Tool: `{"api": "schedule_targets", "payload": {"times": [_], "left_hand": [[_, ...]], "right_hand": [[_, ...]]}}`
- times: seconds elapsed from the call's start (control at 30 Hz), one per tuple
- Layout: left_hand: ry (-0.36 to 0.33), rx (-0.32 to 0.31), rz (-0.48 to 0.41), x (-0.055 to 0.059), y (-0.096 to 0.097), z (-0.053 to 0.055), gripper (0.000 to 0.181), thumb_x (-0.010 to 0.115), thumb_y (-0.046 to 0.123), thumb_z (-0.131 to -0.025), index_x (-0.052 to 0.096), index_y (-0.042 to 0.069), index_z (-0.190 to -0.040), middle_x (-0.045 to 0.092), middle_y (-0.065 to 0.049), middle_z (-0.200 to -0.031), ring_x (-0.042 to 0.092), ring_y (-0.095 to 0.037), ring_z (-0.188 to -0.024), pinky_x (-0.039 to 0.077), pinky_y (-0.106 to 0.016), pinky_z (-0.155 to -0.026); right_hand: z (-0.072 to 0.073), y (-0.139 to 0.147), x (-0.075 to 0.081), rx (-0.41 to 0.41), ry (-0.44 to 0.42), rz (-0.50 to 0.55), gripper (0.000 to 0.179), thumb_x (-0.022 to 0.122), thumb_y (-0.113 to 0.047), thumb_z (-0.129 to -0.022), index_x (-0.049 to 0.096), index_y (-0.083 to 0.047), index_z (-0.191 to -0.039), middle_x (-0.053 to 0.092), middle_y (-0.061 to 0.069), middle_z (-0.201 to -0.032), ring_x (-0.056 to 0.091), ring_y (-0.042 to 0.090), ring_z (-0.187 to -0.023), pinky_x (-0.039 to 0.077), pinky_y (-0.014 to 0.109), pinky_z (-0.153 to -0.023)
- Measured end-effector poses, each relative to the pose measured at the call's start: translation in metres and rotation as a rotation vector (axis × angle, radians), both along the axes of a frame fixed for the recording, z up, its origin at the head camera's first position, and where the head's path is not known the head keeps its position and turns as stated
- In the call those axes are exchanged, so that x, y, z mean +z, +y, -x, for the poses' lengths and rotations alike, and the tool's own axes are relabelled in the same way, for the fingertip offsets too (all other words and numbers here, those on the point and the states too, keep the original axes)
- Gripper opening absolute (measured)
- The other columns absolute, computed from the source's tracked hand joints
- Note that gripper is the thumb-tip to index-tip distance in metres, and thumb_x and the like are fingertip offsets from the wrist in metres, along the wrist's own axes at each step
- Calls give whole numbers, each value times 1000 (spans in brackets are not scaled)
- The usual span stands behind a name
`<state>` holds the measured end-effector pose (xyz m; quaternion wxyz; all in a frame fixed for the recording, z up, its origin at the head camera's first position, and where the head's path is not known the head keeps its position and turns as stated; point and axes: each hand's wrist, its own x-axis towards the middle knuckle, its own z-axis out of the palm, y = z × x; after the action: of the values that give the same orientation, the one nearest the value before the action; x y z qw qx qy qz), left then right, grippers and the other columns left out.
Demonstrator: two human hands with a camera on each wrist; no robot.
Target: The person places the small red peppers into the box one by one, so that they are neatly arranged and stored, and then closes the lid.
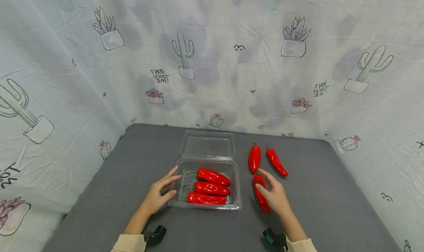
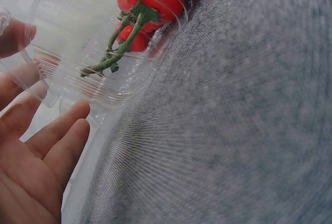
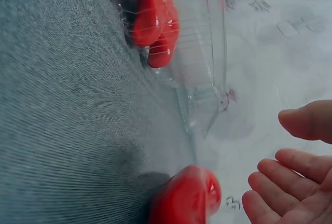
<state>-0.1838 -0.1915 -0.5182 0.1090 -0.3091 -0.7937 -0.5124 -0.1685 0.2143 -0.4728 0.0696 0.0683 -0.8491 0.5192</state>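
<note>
A clear plastic clamshell box [image 1: 239, 185] lies with its lid [image 1: 208, 144] folded back. Three red peppers [image 1: 212, 188] with green stems lie side by side inside it, stems to the left. My left hand [image 1: 158, 193] is at the box's left rim, fingers extended, with fingertips overlapping the edge. To the right of the box, my right hand [image 1: 275, 193] hovers over the nearest loose pepper [image 1: 261, 198]. The right wrist view shows its thumb [image 3: 306, 122] and fingers spread apart above that pepper [image 3: 184, 198], gripping nothing.
Two more red peppers lie farther back on the right: one pepper [image 1: 254, 159] nearly upright in view, the other pepper [image 1: 277, 163] slanted. The grey table [image 1: 331, 200] meets a patterned cloth backdrop [image 1: 212, 60] at the back and sides.
</note>
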Motion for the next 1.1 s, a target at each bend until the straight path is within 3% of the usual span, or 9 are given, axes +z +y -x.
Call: {"api": "schedule_targets", "payload": {"times": [0.3,0.6,0.83,1.1], "left_hand": [[-6,-2,-4,1,0,0,45,61,-7,-85,55,-2,-130,33,-27,-148,40,-10,-134,41,-16,-99],[-14,-8,-9,1,0,0,46,61,-6,-86,54,-1,-131,33,-25,-149,40,-12,-134,41,-15,-99],[5,-23,-20,2,0,1,44,60,-7,-86,53,-5,-130,32,-29,-148,40,-15,-135,40,-15,-100],[-16,-3,-11,5,2,-2,44,60,-5,-86,54,-3,-130,32,-27,-149,40,-13,-135,40,-15,-100]], "right_hand": [[-12,7,-12,-59,-70,41,52,65,-8,-88,47,2,-136,49,19,-139,43,32,-132,35,24,-104],[-14,7,-18,-97,-108,-77,59,66,-13,-88,43,1,-140,45,22,-142,42,38,-132,35,49,-106],[-15,4,-25,-89,-152,-144,66,67,-9,-86,36,6,-142,39,24,-146,40,41,-132,38,53,-104],[-14,2,-25,-89,-226,-104,69,67,-8,-85,34,4,-145,35,24,-148,37,38,-134,35,49,-106]]}}
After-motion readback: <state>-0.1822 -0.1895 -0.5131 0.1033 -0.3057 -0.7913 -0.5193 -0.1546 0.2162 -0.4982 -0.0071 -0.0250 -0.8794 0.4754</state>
